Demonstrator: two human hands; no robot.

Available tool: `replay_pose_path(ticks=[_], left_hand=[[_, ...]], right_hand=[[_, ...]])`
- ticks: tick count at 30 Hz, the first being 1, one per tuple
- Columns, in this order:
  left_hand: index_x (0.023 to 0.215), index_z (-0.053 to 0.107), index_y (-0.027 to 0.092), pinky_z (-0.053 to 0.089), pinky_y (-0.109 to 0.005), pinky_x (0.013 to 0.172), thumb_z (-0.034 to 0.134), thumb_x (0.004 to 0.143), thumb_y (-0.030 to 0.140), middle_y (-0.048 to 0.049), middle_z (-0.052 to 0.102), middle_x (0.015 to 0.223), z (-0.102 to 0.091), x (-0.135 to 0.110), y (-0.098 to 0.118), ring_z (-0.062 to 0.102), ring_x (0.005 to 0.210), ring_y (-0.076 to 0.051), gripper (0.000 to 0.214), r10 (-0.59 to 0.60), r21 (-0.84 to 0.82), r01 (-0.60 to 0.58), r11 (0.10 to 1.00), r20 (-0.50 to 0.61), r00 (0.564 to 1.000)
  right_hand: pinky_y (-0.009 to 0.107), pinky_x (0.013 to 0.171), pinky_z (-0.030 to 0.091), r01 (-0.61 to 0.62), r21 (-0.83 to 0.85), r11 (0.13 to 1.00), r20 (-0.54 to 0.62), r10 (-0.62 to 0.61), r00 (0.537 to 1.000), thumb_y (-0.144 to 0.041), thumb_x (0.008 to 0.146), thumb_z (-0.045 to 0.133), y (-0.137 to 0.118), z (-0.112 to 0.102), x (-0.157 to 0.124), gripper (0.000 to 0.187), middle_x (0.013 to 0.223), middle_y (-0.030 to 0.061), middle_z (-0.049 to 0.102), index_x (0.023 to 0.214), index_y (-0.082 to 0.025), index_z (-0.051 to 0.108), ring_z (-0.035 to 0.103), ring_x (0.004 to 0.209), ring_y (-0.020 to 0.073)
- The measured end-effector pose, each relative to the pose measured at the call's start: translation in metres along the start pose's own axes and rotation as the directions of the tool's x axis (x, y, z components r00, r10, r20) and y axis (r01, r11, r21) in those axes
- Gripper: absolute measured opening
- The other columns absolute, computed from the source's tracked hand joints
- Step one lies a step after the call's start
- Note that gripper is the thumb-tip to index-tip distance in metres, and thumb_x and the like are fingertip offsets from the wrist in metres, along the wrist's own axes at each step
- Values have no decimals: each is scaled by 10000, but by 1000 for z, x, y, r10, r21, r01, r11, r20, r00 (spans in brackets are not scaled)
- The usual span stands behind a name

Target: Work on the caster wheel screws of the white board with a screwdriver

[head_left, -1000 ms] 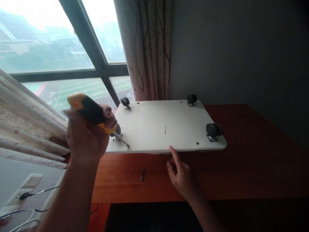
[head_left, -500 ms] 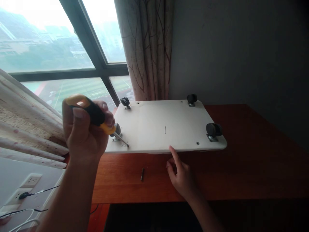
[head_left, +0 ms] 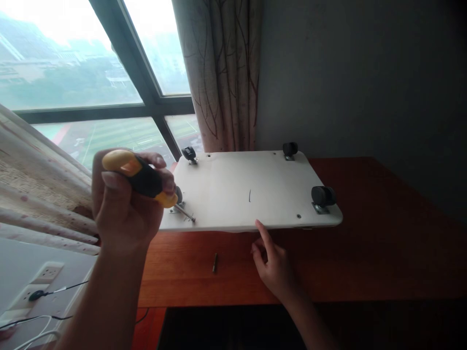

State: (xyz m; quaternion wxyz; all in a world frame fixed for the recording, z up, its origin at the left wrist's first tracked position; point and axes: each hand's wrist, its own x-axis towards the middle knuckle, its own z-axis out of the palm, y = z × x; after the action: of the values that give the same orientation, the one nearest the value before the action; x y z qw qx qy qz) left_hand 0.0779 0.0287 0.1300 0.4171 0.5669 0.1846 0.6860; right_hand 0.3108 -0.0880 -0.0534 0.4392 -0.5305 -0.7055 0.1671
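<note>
My left hand (head_left: 127, 204) is wrapped round the yellow and black handle of a screwdriver (head_left: 148, 181). Its metal shaft points down to the right, the tip at a hole or screw near the board's front left corner. The white board (head_left: 229, 189) lies with its casters facing up; one caster (head_left: 323, 195) stands at the front right. The front left caster is partly hidden behind my left hand. My right hand (head_left: 273, 267) holds nothing; its index finger is stretched out to touch the board's front edge, the other fingers loosely bent. A bolt (head_left: 214, 263) lies in front of the board.
The board rests on a reddish-brown wooden table (head_left: 394, 233). Behind it hang a patterned curtain (head_left: 226, 73) and a dark wall. A window is at the left, and a wall socket (head_left: 47, 273) with plugged cables is at the lower left.
My left hand has turned slightly, rotating the screwdriver's handle, while the tip stays at about the same spot. My right hand and the board have not moved.
</note>
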Motion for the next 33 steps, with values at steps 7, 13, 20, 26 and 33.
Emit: replay_pose_path(ticks=[7, 13, 20, 26, 33], left_hand=[[1139, 647, 160, 507, -285, 515, 515, 982, 505, -22, 617, 749, 5, 3, 3, 563, 556, -148, 401, -42, -69, 34, 997, -120, 992], [930, 635, 220, 426, -233, 425, 808, 790, 452, 19, 613, 738, 5, -1, 1, 493, 475, -104, 321, 87, 25, -85, 996, -107, 990], [908, 678, 186, 499, -241, 517, 826, 756, 447, -14, 579, 860, 6, -4, 2, 588, 657, -137, 336, 80, 34, -75, 997, -175, 981], [1019, 668, 194, 501, -262, 537, 800, 789, 433, -23, 615, 826, 6, -4, 1, 590, 631, -152, 358, 106, 56, -97, 994, -169, 980], [993, 650, 233, 509, -274, 593, 702, 864, 436, -30, 646, 835, 10, -3, 2, 608, 716, -182, 247, 113, 83, -97, 992, -221, 969]], right_hand=[[231, 666, 590, 12, -14, 1000, -22, -12, 1000, -171, 1007, 441, -2, -1, 2, 616, 924, 40, 734, 1591, -237, 256, 713, 740, 138], [242, 677, 585, -12, 21, 1000, -28, 12, 1000, -154, 1002, 446, 0, 0, 1, 611, 900, 27, 723, 1581, -257, 279, 685, 701, 125], [255, 691, 582, 55, -21, 998, -85, -57, 995, -112, 988, 474, 0, -1, 0, 670, 887, 20, 685, 1596, -281, 250, 675, 743, 135], [328, 796, 614, 109, -105, 988, -331, -139, 933, -73, 948, 529, -3, -5, -8, 627, 1158, 104, 631, 1518, -311, 423, 666, 1019, 199], [448, 1001, 587, 34, -223, 974, -303, -102, 948, -88, 965, 481, -3, -1, 2, 687, 1527, 131, 460, 1597, -266, 279, 499, 1382, 277]])
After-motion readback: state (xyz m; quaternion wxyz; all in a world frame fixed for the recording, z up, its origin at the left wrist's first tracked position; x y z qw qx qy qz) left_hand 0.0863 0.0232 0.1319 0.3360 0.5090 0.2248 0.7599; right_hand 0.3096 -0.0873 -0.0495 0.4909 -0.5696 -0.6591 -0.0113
